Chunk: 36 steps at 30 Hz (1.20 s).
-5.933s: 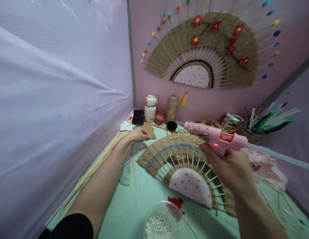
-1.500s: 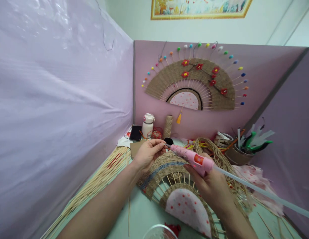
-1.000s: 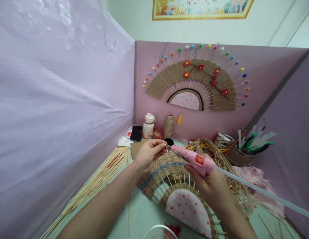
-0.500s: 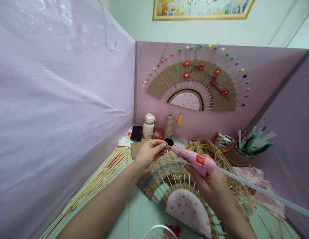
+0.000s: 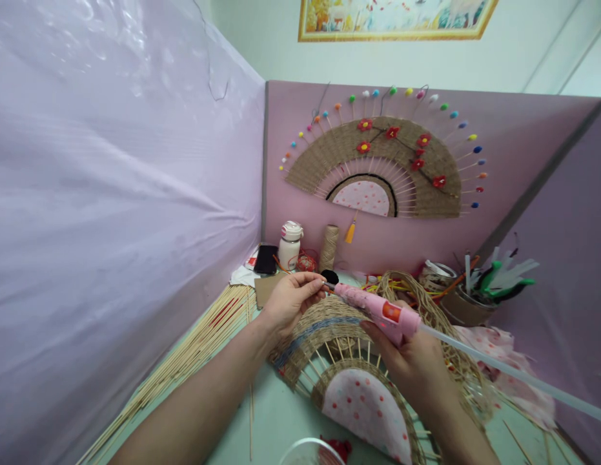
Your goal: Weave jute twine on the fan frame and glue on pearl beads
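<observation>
My right hand (image 5: 416, 358) is wrapped round a pink hot glue gun (image 5: 372, 307), with a long clear glue stick (image 5: 513, 373) running out of its back end. The gun's nozzle points left and meets the fingertips of my left hand (image 5: 295, 300). Those fingers are pinched together on something too small to make out. Under both hands lies a woven fan (image 5: 346, 316) with a blue band, bare sticks and a white half-round cloth piece (image 5: 365, 407) dotted in red.
Thin bamboo sticks (image 5: 193, 355) lie along the left. A white bottle (image 5: 290, 247), a phone (image 5: 266, 259) and a twine roll (image 5: 329, 247) stand at the back. Loose twine (image 5: 443, 329) and a tool pot (image 5: 467, 307) are at right. A finished fan (image 5: 377, 155) hangs behind.
Almost nothing differs. The view has shifted very slightly, while both hands and the glue gun keep the same pose.
</observation>
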Tool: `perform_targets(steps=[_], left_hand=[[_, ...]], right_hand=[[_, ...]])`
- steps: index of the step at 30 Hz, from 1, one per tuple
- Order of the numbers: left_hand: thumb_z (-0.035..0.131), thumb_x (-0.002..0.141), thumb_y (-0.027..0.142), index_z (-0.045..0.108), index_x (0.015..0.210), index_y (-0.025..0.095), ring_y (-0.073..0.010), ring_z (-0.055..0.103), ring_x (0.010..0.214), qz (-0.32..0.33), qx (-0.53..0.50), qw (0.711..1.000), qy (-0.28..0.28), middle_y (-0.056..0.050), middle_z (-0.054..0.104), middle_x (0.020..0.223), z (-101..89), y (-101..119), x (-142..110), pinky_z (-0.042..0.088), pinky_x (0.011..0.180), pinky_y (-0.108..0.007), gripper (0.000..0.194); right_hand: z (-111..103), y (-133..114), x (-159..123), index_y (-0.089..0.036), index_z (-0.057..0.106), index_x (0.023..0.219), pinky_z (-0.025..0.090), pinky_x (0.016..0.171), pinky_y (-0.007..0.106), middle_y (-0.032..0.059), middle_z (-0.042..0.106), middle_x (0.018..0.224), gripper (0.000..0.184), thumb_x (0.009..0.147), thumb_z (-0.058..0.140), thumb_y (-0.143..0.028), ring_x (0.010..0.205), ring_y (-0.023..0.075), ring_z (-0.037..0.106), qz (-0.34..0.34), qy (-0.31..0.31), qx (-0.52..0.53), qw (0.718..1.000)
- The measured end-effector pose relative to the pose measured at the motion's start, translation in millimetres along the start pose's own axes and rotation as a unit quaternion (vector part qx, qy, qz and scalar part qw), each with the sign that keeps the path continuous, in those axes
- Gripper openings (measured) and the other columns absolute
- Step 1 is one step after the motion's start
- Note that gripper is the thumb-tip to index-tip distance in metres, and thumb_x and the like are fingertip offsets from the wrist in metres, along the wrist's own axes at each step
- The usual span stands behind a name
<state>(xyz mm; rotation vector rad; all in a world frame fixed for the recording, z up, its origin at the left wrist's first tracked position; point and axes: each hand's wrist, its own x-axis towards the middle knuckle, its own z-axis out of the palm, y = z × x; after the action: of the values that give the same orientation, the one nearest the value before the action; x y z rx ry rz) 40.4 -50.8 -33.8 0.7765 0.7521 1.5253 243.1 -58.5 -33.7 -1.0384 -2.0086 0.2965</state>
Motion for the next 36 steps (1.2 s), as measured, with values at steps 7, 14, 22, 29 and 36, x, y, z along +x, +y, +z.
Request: perform_targets(steps=[7,14,22,29,36], left_hand=[[0.081,0.060,0.024,0.068,0.075,0.010,-0.0054,0.058,0.059,0.000,0.000,1.000,0.001,-0.003,0.067,0.068,-0.4,-0.8,0.4,0.045,0.062,-0.017,0.024],[0.081,0.058,0.024,0.068,0.074,0.010,-0.0051,0.057,0.058,-0.001,-0.001,1.000,0.002,-0.003,0.067,0.068,0.0,-0.5,1.3,0.045,0.061,-0.017,0.025],[0.081,0.058,0.026,0.068,0.075,0.010,-0.0050,0.057,0.058,0.002,0.005,1.000,0.001,-0.003,0.067,0.068,-0.2,-0.9,0.4,0.044,0.061,-0.017,0.026],[0.081,0.058,0.027,0.069,0.074,0.011,-0.0058,0.057,0.058,0.007,0.015,1.000,0.004,-0.002,0.066,0.064,-1.7,-0.7,0.7,0.043,0.059,-0.017,0.026],[0.079,0.061,0.029,0.070,0.074,0.013,-0.0077,0.060,0.067,0.013,0.033,0.999,0.011,-0.004,0.069,0.075,-3.3,0.5,0.3,0.042,0.059,-0.017,0.023]], right_hand=[[-0.3,0.5,0.2,-0.018,0.056,0.081,0.039,0.055,0.027,0.0000,0.051,0.068,0.021,0.086,0.054,-0.039,0.057,0.0157,0.050,-0.001,-0.003,0.005,1.000],[0.1,0.7,-0.2,-0.019,0.055,0.080,0.039,0.056,0.027,0.0001,0.052,0.070,0.021,0.086,0.053,-0.039,0.058,0.0158,0.050,-0.004,0.005,0.003,1.000],[1.0,2.4,-1.5,-0.019,0.056,0.082,0.039,0.056,0.027,0.0001,0.053,0.070,0.021,0.086,0.054,-0.039,0.059,0.0162,0.052,-0.012,0.009,-0.002,1.000],[0.8,-0.3,-0.6,-0.019,0.057,0.082,0.040,0.057,0.028,0.0002,0.054,0.070,0.021,0.086,0.053,-0.040,0.060,0.0166,0.052,-0.003,0.005,-0.006,1.000],[0.7,1.6,-0.9,-0.019,0.059,0.089,0.043,0.060,0.029,0.0020,0.056,0.075,0.022,0.086,0.053,-0.040,0.065,0.0184,0.055,-0.008,-0.017,0.007,1.000]])
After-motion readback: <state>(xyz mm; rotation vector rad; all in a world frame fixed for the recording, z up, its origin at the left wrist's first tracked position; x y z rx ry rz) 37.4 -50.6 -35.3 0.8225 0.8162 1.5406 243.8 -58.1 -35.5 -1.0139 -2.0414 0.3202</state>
